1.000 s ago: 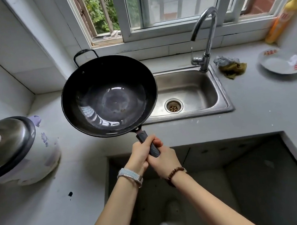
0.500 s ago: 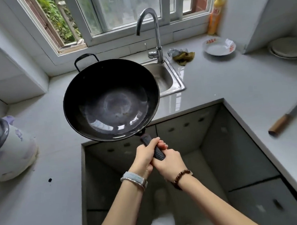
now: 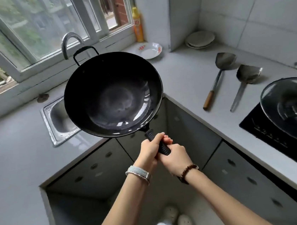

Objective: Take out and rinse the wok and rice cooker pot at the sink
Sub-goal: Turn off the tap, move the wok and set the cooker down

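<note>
Head view: my left hand [image 3: 147, 154] and right hand [image 3: 177, 158] curl round the handle [image 3: 159, 144] of the wok [image 3: 113, 94]. It hides the right of the sink [image 3: 55, 119].

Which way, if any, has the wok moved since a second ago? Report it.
Yes. The wok swung right: earlier it hid the left of the sink, now the right.

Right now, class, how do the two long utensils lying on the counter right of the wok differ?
The spatula ends in a wooden handle; the ladle has an all-metal one. The spatula's head looks flatter, the ladle's a deeper bowl. Both have shiny metal heads and lie roughly parallel.
</note>
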The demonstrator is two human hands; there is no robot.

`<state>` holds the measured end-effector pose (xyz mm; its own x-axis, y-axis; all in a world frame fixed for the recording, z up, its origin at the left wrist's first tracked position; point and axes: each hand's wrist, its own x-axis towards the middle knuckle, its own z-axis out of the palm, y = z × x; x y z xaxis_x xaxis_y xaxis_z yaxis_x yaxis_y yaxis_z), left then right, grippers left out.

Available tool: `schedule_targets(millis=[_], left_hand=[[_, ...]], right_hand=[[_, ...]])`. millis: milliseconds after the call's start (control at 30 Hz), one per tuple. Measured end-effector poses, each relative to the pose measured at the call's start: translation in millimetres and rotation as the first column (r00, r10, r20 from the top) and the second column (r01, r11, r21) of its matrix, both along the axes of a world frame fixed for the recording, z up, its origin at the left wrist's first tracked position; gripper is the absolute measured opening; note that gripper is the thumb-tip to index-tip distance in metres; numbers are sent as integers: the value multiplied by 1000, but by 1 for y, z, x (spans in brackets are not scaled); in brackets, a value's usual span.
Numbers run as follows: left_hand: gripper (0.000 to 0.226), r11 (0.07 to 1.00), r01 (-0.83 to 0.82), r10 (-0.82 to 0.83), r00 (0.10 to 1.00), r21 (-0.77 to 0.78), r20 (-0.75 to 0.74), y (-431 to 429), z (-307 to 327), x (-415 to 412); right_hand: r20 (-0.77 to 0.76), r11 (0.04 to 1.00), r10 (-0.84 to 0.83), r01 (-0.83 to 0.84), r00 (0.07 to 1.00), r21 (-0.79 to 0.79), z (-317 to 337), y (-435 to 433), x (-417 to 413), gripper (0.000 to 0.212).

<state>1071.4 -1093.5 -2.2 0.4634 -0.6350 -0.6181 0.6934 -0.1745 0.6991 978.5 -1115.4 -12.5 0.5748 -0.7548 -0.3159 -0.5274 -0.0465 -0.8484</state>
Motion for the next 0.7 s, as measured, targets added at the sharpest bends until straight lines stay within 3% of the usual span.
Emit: schedule_targets(millis=[200, 367, 500, 700], left_hand=[[20, 970, 244, -244, 969, 9, 28, -46, 9, -21], [21, 894, 449, -449, 893, -4, 11, -80, 18, -38], [19, 780, 624, -625, 774, 51, 100, -99, 17, -54], [18, 615, 789, -788, 614, 14, 50, -111, 25, -95]], right_hand=[[-16, 968, -253, 253, 967, -5, 8, -22, -20, 19], [27, 863, -505, 505, 862, 22, 11, -35, -28, 22], [52, 759, -650, 650, 758, 22, 16, -38, -39, 15], [47, 596, -802, 803, 595, -4, 21, -34, -70, 14]])
